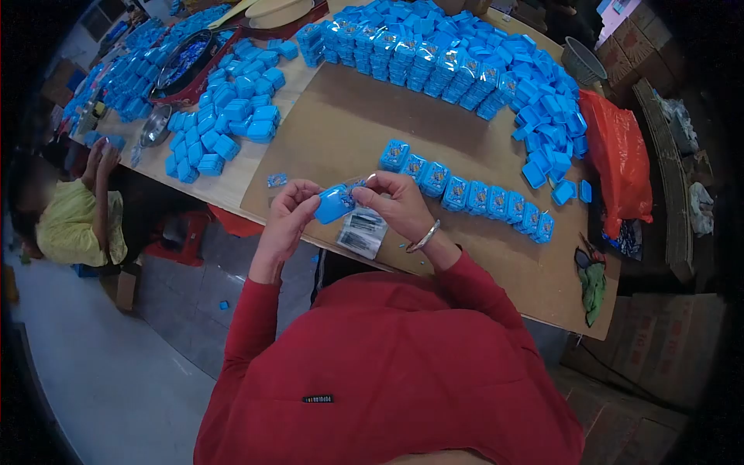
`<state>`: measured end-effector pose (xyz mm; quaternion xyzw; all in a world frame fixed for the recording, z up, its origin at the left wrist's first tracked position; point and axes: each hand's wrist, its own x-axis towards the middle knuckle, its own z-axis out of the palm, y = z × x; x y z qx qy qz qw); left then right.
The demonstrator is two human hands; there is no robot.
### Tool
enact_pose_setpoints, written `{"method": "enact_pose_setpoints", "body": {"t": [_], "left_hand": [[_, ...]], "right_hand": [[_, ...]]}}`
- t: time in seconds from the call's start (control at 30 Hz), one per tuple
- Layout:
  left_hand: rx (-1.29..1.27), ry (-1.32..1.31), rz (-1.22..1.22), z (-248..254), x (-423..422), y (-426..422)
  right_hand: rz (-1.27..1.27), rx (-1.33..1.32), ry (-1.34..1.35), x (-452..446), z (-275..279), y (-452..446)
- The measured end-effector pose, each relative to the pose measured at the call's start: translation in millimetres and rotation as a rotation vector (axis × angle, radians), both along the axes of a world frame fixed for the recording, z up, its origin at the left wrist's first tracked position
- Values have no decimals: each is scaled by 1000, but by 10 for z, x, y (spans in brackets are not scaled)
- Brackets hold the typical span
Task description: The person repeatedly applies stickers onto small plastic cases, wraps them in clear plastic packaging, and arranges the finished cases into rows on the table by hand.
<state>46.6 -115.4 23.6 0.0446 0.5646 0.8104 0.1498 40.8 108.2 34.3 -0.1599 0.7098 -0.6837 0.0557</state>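
Note:
My left hand (pixel 288 217) is closed on a small blue plastic box (pixel 334 204), held over the table's near edge. At the box's right end my right hand (pixel 399 203) pinches a small printed sticker (pixel 356 186), partly hidden by the fingers. Whether the sticker touches the box I cannot tell. Beneath my hands lies a sheet of stickers (pixel 362 232) with dark bands. A loose printed sticker (pixel 277 180) is on the table left of my left hand. To the right of my right hand runs a row of blue boxes with printed lids (pixel 477 197).
Stacked labelled boxes (pixel 422 66) line the back, with a heap of blue boxes (pixel 542 101) behind and right. More plain boxes (pixel 225 116) lie left. A red plastic bag (pixel 620 159) hangs at the right edge. Another person in a yellow top (pixel 77 221) sits at left.

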Motion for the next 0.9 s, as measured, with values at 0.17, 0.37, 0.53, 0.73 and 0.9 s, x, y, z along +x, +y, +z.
{"method": "enact_pose_setpoints", "body": {"t": [0.17, 0.37, 0.53, 0.73, 0.9], "left_hand": [[-41, 81, -134, 188, 66, 126], [134, 60, -30, 127, 74, 305], [204, 1, 1, 405, 211, 599], [56, 124, 33, 521, 235, 711], [74, 92, 31, 589, 420, 749]], "right_hand": [[-55, -32, -45, 64, 141, -6], [-264, 516, 597, 170, 372, -30], [-313, 652, 781, 163, 195, -97], [-279, 548, 741, 178, 293, 61], [-233, 455, 695, 338, 384, 130]]}}
